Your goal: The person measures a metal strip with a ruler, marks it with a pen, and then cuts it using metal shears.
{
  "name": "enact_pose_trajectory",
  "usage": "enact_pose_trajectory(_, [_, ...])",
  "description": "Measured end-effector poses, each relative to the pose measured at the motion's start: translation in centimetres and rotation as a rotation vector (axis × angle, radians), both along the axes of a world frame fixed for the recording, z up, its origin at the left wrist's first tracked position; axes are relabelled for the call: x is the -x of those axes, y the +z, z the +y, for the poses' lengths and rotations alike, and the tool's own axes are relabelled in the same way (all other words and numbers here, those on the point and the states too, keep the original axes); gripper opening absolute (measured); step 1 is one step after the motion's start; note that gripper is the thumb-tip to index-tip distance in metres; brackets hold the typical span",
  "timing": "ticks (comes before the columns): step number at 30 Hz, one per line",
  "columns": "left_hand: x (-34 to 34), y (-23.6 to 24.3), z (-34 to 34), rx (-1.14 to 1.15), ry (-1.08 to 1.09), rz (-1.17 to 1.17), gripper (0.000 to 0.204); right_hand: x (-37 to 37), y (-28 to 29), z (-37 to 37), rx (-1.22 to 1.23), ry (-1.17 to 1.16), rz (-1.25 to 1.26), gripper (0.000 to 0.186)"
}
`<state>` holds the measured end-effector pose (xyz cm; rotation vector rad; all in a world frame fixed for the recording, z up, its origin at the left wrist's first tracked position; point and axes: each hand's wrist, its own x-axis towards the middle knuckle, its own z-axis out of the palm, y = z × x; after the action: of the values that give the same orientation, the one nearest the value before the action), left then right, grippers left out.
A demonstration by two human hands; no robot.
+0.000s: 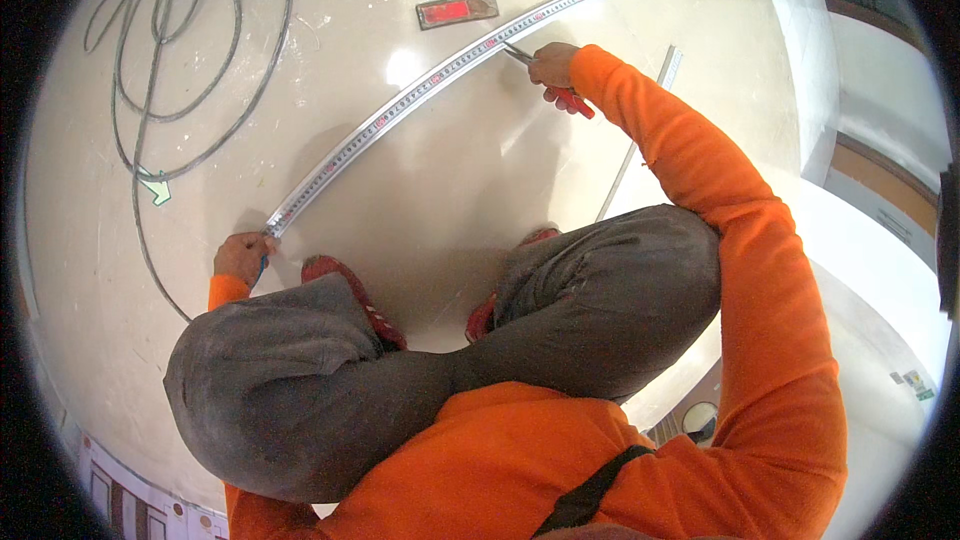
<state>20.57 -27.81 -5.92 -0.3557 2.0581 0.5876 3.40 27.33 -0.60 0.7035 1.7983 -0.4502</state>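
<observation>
The ruled strip (408, 100) is laid on the floor (430, 200), its long axis going from the near L end up to the far R end; it looks bent, but this may be caused by the lens. At its near L end the left hand (242, 258) is placed, closed approx. like a fist around a small blue item (264, 265); if the strip is also pinched, it cannot be told. By the strip's near edge, past its middle, is the right hand (552, 70), closed on a red-handled tool (572, 100), w/ the dark tip pointed at the strip; contact is not clear. The strip is thin, metallic-looking, w/ black & red marks. Just beyond it a set square (465, 2) is seen, flat steel blade w/ red block. Left of it, a grey round cable (160, 40) is loosely looped; on the strip's near side, red shoes (360, 295) & soft grey trousers (600, 270) are seen.
</observation>
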Motion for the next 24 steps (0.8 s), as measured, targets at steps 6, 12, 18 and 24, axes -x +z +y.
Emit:
enact_pose_trajectory(6, [-0.1,0.4,0.1,0.012,-0.021,0.029,0.031,0.2,0.4,0.3,0.049,-0.047,-0.049,0.018])
enact_pose_trajectory(12, [-0.1,0.7,0.3,-0.035,0.033,0.054,0.032,0.1,0.5,0.0,0.058,0.005,-0.016,0.021])
enact_pose_trajectory(18, [-0.1,0.7,0.3,0.018,0.046,0.028,0.033,0.6,0.1,-0.3,0.021,0.023,-0.059,0.020])
enact_pose_trajectory(24, [-0.1,0.9,0.6,0.068,-0.086,0.077,0.029,1.3,-0.1,-0.9,0.064,-0.058,-0.127,0.021])
